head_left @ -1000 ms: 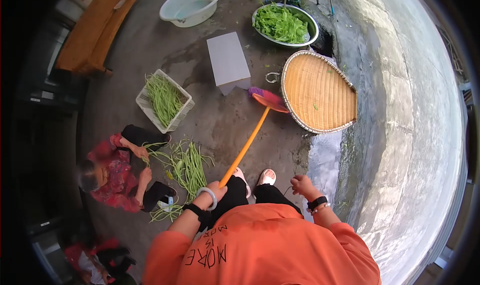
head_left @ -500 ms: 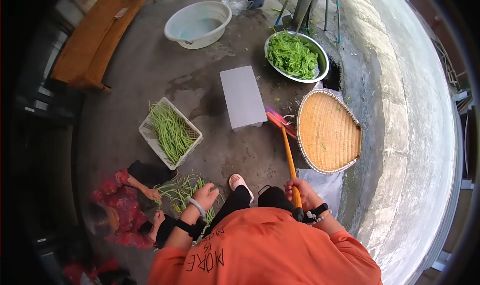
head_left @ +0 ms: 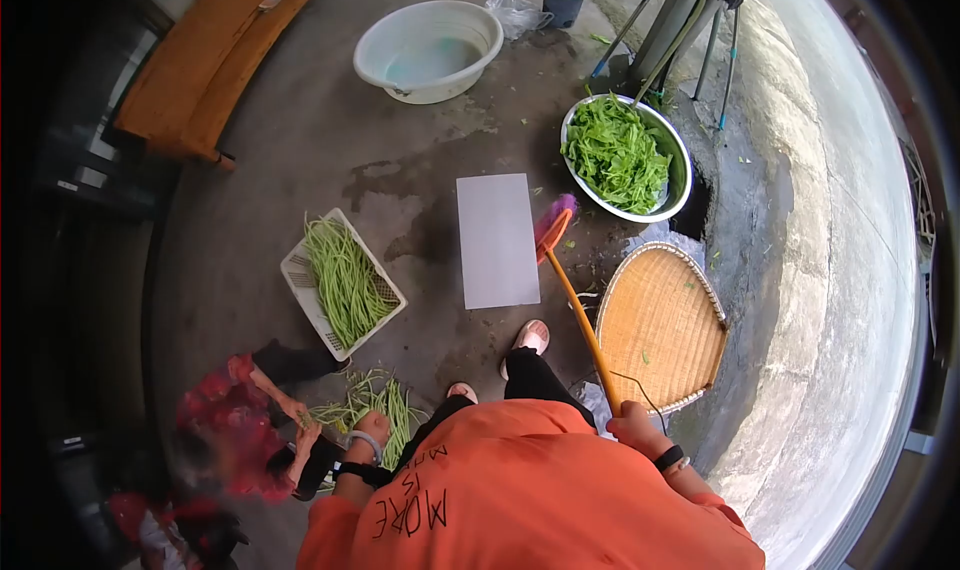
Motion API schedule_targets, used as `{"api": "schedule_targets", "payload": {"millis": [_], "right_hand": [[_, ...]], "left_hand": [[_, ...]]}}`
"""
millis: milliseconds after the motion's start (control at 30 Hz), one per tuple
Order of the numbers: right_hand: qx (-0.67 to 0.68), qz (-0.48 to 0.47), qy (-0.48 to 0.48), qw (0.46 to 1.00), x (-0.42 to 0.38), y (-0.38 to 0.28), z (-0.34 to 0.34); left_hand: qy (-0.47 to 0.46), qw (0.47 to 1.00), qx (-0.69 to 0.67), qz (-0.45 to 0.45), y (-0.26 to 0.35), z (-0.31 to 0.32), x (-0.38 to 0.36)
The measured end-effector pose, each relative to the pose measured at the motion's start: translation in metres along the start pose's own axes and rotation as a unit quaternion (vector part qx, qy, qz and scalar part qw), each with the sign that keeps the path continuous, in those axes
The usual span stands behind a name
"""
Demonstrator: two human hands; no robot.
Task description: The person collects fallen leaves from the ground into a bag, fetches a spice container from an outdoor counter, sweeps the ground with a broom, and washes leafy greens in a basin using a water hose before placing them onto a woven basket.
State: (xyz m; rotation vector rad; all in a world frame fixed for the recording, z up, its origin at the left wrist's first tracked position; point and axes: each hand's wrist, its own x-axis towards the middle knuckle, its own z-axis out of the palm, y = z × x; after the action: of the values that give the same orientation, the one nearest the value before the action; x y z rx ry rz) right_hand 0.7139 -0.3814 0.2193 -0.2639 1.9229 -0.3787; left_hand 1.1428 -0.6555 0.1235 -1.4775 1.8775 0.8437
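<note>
My right hand (head_left: 632, 425) is wrapped round the orange handle of a broom (head_left: 588, 335), whose pink and purple bristles touch the floor beside a pale rectangular board or box top (head_left: 498, 241). My left hand (head_left: 373, 429) hangs low near loose green beans (head_left: 393, 410) on the floor; its fingers are too small and foreshortened to read. Right of the broom lies a woven basket (head_left: 660, 325). Behind it, leafy greens (head_left: 615, 155) fill a metal basin (head_left: 679, 175).
A person in a red patterned top (head_left: 235, 420) crouches at left, hands at the beans. Long beans (head_left: 345, 280) lie in a white crate (head_left: 297, 270). Farther back are a white tub (head_left: 430, 50), a wooden bench (head_left: 215, 60), a dark bucket (head_left: 563, 5) and metal poles (head_left: 670, 25).
The broom head has moved forward, and my right hand has shifted right with the handle. My left hand is lower and further left. My feet and the camera view have shifted.
</note>
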Motion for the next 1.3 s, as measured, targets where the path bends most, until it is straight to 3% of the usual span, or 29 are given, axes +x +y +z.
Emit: {"api": "schedule_targets", "payload": {"millis": [33,100,133,200,433,633,667,700,800,867,933,1000,1067,1133,1167,1200,1233,1267,1300], "right_hand": [[-0.076,-0.016,0.032,0.996,-0.009,-0.004,-0.017],[-0.187,-0.002,0.052,0.981,-0.015,-0.009,-0.048],[-0.189,-0.001,0.05,0.981,-0.014,-0.009,-0.059],[-0.288,0.032,0.092,0.953,-0.013,-0.009,-0.082],[-0.346,-0.019,0.127,0.929,0.009,0.001,-0.116],[-0.356,-0.112,0.133,0.918,0.021,-0.02,-0.115],[-0.366,-0.144,0.133,0.91,0.028,-0.027,-0.117],[-0.374,-0.135,0.129,0.909,0.033,-0.04,-0.117],[-0.366,-0.182,0.086,0.909,0.064,-0.088,-0.111],[-0.342,-0.263,0.101,0.896,0.097,-0.121,-0.099],[-0.33,-0.275,0.096,0.898,0.136,-0.151,-0.081],[-0.216,-0.259,0.076,0.938,0.153,-0.192,-0.072],[-0.171,-0.266,0.052,0.947,0.171,-0.208,-0.071],[-0.127,-0.263,0.028,0.956,0.19,-0.227,-0.079],[-0.054,-0.237,0.009,0.97,0.198,-0.237,-0.087],[0.019,-0.208,-0.01,0.978,0.206,-0.248,-0.091],[0.009,-0.228,0.004,0.974,0.21,-0.274,-0.101],[0.027,-0.183,-0.007,0.983,0.223,-0.301,-0.11],[0.033,-0.182,0.01,0.983,0.24,-0.333,-0.116]], "left_hand": [[-0.006,1.0,-0.003,-0.008,0.012,-0.006,-0.012],[-0.076,0.949,-0.249,-0.178,0.036,-0.02,-0.027],[-0.078,0.948,-0.25,-0.18,0.04,-0.021,-0.027],[-0.117,0.881,-0.384,-0.251,0.041,-0.007,-0.03],[-0.123,0.942,-0.277,-0.141,0.086,-0.005,0.002],[-0.03,0.931,-0.365,-0.017,0.148,-0.039,0.046],[0.05,0.942,-0.331,0.032,0.128,-0.01,0.085],[0.011,0.944,-0.33,0.0,0.169,-0.055,0.055],[0.044,0.955,-0.287,0.06,0.162,-0.057,0.08],[0.059,0.96,-0.271,0.046,0.159,-0.068,0.078],[0.12,0.972,-0.193,0.057,0.15,-0.079,0.074],[0.035,0.97,-0.237,-0.026,0.101,-0.059,0.104],[0.055,0.969,-0.239,-0.036,0.093,-0.077,0.083],[-0.004,0.921,-0.345,-0.182,0.12,-0.124,0.05],[-0.033,0.918,-0.34,-0.201,0.078,-0.092,0.082],[-0.062,0.914,-0.334,-0.221,0.037,-0.06,0.106],[-0.16,0.979,-0.062,-0.11,0.026,-0.059,0.114],[-0.24,0.947,0.215,0.015,0.018,-0.064,0.128],[-0.244,0.945,0.217,0.016,0.008,-0.069,0.138]]}}
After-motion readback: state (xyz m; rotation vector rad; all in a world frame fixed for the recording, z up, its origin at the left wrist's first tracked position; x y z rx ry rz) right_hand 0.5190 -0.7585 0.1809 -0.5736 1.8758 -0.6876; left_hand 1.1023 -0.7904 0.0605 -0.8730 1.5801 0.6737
